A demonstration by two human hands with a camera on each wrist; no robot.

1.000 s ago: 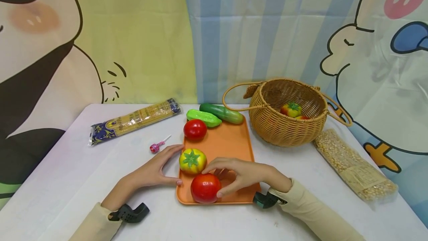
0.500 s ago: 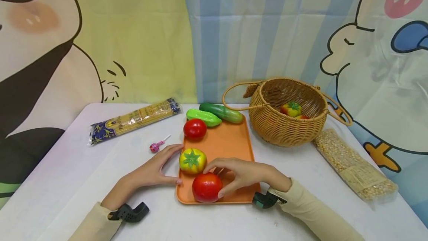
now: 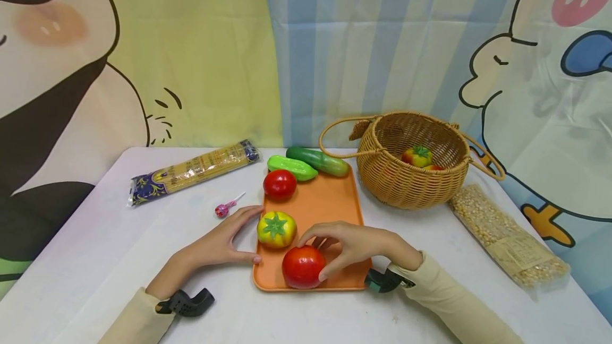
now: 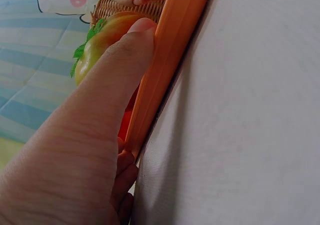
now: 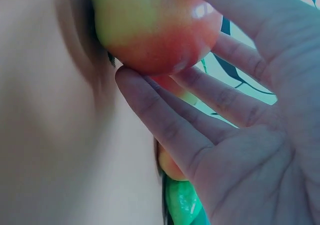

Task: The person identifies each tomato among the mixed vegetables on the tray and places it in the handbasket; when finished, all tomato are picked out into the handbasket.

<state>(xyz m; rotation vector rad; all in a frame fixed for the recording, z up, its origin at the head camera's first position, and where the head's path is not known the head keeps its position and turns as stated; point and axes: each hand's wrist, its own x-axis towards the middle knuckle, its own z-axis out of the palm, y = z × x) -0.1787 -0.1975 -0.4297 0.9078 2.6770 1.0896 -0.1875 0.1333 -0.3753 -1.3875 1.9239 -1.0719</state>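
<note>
Apparently, the work is only partly done. Inside the wicker basket there is already a red-and-yellow tomato, beside another reddish piece, mostly hidden. On the orange tray remain the yellow tomato, a second red tomato and, at the far edge, a light green gourd and a cucumber.

The right hand holds a red tomato at the near end of the tray, thumb and fingers curved around its side; whether it is slightly lifted, I cannot tell. The left hand is spread wide, thumb at the tray's left rim, and grips nothing.

Regarding materials, the tomatoes are round, smooth and glossy, probably plastic models. The gourd has a lumpy skin. The tray is flat and rectangular with rounded corners, while the basket is bulging and tightly woven, with looped handles.
</note>
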